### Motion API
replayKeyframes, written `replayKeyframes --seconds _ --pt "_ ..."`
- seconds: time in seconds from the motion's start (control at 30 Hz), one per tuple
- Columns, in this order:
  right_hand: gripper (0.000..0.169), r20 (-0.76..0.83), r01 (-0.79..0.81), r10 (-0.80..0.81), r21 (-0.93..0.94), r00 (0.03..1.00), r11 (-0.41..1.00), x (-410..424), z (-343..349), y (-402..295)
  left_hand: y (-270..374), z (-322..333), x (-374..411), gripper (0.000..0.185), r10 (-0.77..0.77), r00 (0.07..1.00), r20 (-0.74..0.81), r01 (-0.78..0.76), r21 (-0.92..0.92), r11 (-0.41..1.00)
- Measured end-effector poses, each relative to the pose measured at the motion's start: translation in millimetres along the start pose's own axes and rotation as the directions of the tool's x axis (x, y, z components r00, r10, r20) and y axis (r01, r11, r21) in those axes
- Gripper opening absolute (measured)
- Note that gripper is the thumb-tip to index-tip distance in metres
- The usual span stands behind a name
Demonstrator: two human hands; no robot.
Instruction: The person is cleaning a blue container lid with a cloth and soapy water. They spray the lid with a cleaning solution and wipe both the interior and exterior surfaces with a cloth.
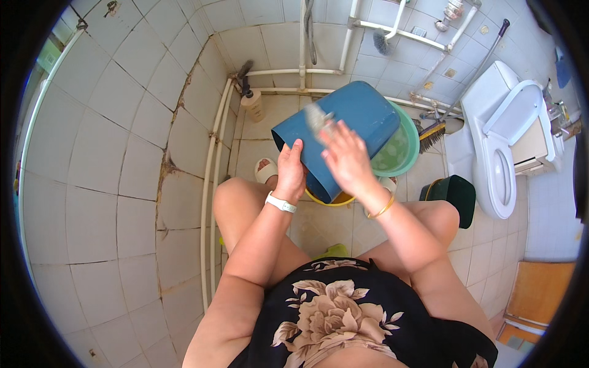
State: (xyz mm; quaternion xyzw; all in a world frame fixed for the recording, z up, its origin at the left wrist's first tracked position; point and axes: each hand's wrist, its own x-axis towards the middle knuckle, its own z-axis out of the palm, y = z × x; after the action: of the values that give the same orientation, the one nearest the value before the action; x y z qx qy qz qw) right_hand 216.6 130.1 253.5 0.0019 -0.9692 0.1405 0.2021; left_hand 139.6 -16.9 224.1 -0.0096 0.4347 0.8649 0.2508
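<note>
A blue plastic bin (354, 115) lies tilted on its side in front of me, its open end towards the lower left. My left hand (292, 170) grips its rim, thumb on the outer wall. Against the bin's upper side, my right hand (346, 158) holds a pale grey cloth or scrubber (316, 120), blurred. Behind the bin's right end is a green basin (408, 147) with cloudy water. Under the bin's open end shows the rim of a yellow basin (322, 201), mostly hidden.
A pump bottle (252, 106) stands by the white wall pipes at the back left. To the right are a brush head (432, 137), a dark green bin (455, 201) and a white toilet (494, 179). My knees flank the work area; tiled wall rises at left.
</note>
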Motion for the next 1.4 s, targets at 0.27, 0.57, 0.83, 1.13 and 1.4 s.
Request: replayKeyframes --seconds 0.27,0.57,0.83,1.13,1.4 --pt "0.046 -0.059 -0.139 0.13 -0.18 0.99 0.974 14.2 -1.7 83.7 2.2 5.9 -5.4 0.035 0.006 1.0 0.001 -0.006 0.043 0.999" --pt "0.047 0.009 0.016 -0.016 0.013 1.0 1.0 -17.3 1.1 -15.0 -1.5 -2.8 -0.1 0.031 0.014 1.0 -0.005 -0.014 -0.022 1.0" --pt "0.045 -0.007 -0.037 0.036 -0.129 0.999 0.991 58.5 16.4 39.9 4.7 2.7 -11.9 0.032 -0.022 1.0 0.021 0.021 0.022 1.0" --pt "0.046 -0.007 -0.06 0.06 0.021 0.998 0.998 -39.8 -6.9 -12.2 1.3 7.1 -5.8 0.031 0.025 0.999 -0.028 -0.026 -0.028 0.999" --pt "0.043 -0.185 -0.049 0.112 0.317 0.976 0.947 -7.5 -4.5 -9.6 -24.9 -1.8 -25.9 0.023 -0.155 0.936 0.316 0.139 0.07 0.988"
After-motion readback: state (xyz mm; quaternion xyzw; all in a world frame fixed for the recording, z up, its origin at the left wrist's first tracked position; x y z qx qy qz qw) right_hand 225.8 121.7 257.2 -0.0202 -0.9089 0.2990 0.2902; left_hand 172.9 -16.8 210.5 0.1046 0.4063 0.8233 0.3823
